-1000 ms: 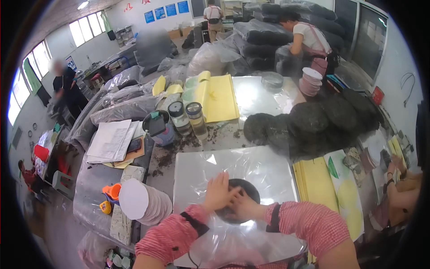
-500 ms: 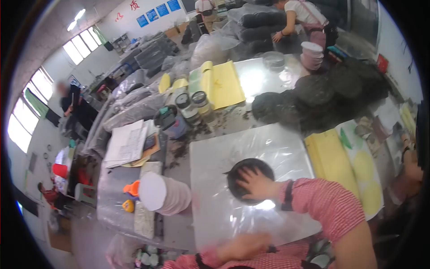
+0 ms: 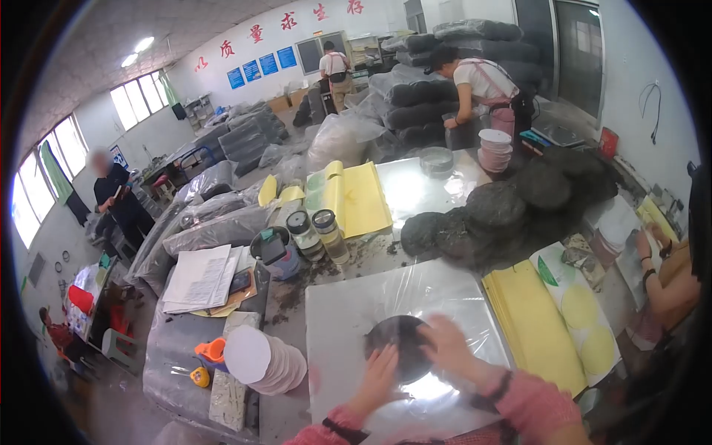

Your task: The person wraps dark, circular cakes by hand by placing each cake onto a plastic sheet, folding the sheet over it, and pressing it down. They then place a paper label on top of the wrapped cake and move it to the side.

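A round dark disc (image 3: 400,343) lies on a clear-plastic-covered board (image 3: 337,311) in front of me. My left hand (image 3: 378,377) is at the disc's near left edge, fingers stretched out and touching or just over it. On the opposite side my right hand (image 3: 454,347) is slightly blurred, its fingers apart and reaching over the disc's right rim. Beside the board stands a stack of white round sheets (image 3: 256,357). Yellow sheets (image 3: 523,319) lie along the board's right side, next to a sheet with yellow circles (image 3: 578,308).
Piled dark discs (image 3: 497,211) sit beyond the board. Two lidded jars (image 3: 326,230) and a cup (image 3: 278,256) stand at the back left. Papers (image 3: 200,278), an orange tape dispenser (image 3: 211,350) and a yellow tape measure (image 3: 199,377) lie left. A co-worker's hands (image 3: 645,248) are at the right.
My left hand has come up from the near edge to the disc's left side. My right hand has shifted from flat on the disc to its right side. The view has tilted up.
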The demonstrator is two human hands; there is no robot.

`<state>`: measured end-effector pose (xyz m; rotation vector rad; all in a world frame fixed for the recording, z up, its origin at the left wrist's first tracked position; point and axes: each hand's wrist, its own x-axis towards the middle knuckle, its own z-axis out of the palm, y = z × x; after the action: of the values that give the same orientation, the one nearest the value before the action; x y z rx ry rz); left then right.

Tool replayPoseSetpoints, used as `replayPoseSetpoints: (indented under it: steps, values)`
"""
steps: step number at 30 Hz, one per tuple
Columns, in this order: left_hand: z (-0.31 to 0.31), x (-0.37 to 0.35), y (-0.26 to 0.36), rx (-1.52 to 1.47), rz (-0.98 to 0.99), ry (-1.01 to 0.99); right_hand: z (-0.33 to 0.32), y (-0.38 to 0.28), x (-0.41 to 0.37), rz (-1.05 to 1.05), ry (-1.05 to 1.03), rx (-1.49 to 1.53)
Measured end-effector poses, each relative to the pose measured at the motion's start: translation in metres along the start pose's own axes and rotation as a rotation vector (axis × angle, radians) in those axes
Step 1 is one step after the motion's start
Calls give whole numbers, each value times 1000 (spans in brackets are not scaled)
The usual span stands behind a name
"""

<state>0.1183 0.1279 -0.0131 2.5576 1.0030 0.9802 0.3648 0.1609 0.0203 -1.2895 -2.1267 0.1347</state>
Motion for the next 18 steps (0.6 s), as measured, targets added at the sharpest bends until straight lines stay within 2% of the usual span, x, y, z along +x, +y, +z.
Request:
replayPoseSetpoints:
  steps: [2,3,5,6,8,9,10,11,12,14,16,18]
  values:
    - [-4,-38,-7,80,-1,184,-34,29,-43,172,358,-322]
    - [-10,-54,-6,143,0,293,-42,49,-68,189,334,-338]
    - [-37,-63,14,124,-393,403,-57,79,-128,930,337,306]
    - [-38,-71,-2,135,-484,359,-68,78,-137,985,307,256]
    - [-26,-100,4,117,-642,244,-73,55,-140,1039,86,475]
    - [-22,-94,0,129,-549,116,-72,46,-142,1040,70,463]
    - [-23,-84,-10,166,-437,11,-71,36,-133,859,-75,271]
    - [-12,-75,-19,167,-283,111,-70,29,-119,660,-197,83]
    - [2,-63,-24,176,-124,205,-75,22,-105,619,-172,92]
    - [4,-34,-26,214,59,199,-87,14,-86,668,-456,308]
    - [1,-4,-15,65,61,3,-78,19,-88,719,-400,307]
    - [-1,8,1,61,14,-66,-57,35,-107,763,-27,194]
